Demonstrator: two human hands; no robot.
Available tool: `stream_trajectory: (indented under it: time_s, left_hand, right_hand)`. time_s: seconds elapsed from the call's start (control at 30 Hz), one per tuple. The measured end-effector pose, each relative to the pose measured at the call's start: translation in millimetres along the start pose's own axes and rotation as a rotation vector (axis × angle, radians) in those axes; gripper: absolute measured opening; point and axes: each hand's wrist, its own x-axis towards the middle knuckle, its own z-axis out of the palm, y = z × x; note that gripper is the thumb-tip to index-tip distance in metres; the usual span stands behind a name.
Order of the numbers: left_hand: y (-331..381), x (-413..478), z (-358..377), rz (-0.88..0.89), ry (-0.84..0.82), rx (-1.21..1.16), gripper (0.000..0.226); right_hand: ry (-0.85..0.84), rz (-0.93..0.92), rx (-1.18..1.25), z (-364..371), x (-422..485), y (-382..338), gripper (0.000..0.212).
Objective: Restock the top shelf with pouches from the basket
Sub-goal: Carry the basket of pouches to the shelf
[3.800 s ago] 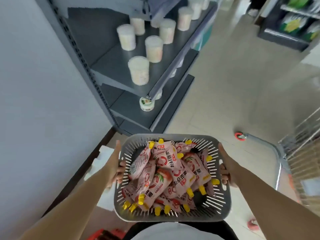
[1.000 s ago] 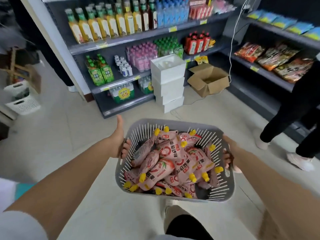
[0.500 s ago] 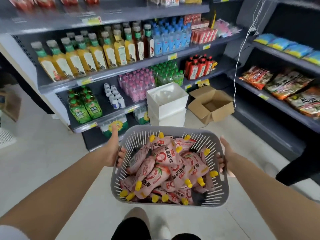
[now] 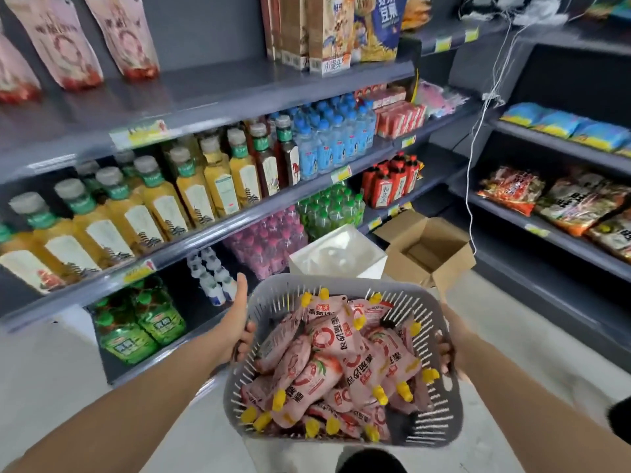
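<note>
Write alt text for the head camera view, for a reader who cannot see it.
Both bare hands, left hand and right hand, hold a grey basket full of pink pouches with yellow caps before shop shelves. Similar pouches stand on the top shelf; bottled drinks fill the shelves below.

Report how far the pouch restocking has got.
Done: only the approach; the top shelf is in view, with a few matching pink pouches standing at its left and bare space beside them. In hand: the left hand and right hand hold the grey basket by its sides. Left: all the yellow-capped pouches piled inside it.
</note>
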Motion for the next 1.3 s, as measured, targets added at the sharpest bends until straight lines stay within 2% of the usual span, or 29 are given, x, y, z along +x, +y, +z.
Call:
stream_trajectory:
  time_s: [0.07, 0.1, 0.2, 0.33, 0.37, 0.43, 0.5, 0.63, 0.73, 0.8, 0.9, 1.03, 1.13, 1.23, 1.3]
  left_hand:
    - [22.7, 21.0, -6.2, 0.005, 0.027, 0.038, 0.116]
    - [32.6, 33.0, -10.3, -0.009, 0.040, 0.061, 0.140]
    - [66.4, 64.5, -14.4, -0.008, 0.042, 0.061, 0.124]
    - [99.1, 106.5, -10.6, -0.042, 0.037, 0.063, 0.134]
    - [107.2, 114.8, -8.4, -0.061, 0.038, 0.044, 0.130]
    - [125.5, 123.7, -0.7, -0.079, 0.035, -0.015, 0.093]
    - [140.2, 140.2, 5.7, -0.088, 0.024, -0.071, 0.083]
    - [166.8, 169.6, 21.3, -0.107, 0.059, -0.152, 0.083]
    - [180.4, 191.2, 37.9, -0.167, 0.131, -0.235, 0.118]
    - [191.1, 194.6, 53.6, -0.135, 0.195, -0.301, 0.103]
    - [199.9, 203.8, 69.7, -0.143, 0.274, -0.441, 0.093]
    - [208.3, 224.8, 80.8, -0.180, 0.333, -0.642, 0.096]
    - [218.0, 232.1, 83.8, -0.197, 0.381, -0.625, 0.100]
    - [221.1, 241.2, 85.8, -0.207, 0.413, -0.639, 0.094]
    - [223.8, 241.3, 88.9, -0.230, 0.436, -0.647, 0.097]
  right_hand:
    - [0.010, 0.025, 0.017, 11.4, 18.4, -5.5, 0.068]
    - [0.000, 0.034, 0.023, 16.0, 26.9, -10.4, 0.067]
    - [-0.011, 0.060, 0.038, 26.9, 59.9, -37.3, 0.065]
    - [-0.026, 0.104, -0.014, 36.3, 107.0, -84.0, 0.064]
    - [-0.023, 0.095, -0.024, 37.7, 120.5, -96.4, 0.064]
    - [-0.002, 0.077, -0.053, 40.5, 143.5, -121.2, 0.065]
    - [-0.014, 0.079, -0.091, 41.5, 163.9, -146.9, 0.064]
    - [-0.061, 0.021, -0.114, 45.4, 199.6, -208.5, 0.057]
    - [-0.086, -0.020, -0.204, 50.3, 230.5, -254.7, 0.059]
    - [-0.107, -0.030, -0.346, 56.0, 252.1, -283.3, 0.060]
    - [-0.155, -0.030, -0.466, 68.9, 278.5, -318.7, 0.062]
    - [-0.204, -0.035, -0.544, 89.4, 311.4, -348.9, 0.059]
    - [-0.266, -0.062, -0.545, 104.1, 328.9, -359.0, 0.049]
    - [-0.282, -0.064, -0.576, 112.2, 343.4, -362.6, 0.054]
    - [-0.294, -0.053, -0.584, 114.2, 354.4, -362.9, 0.054]
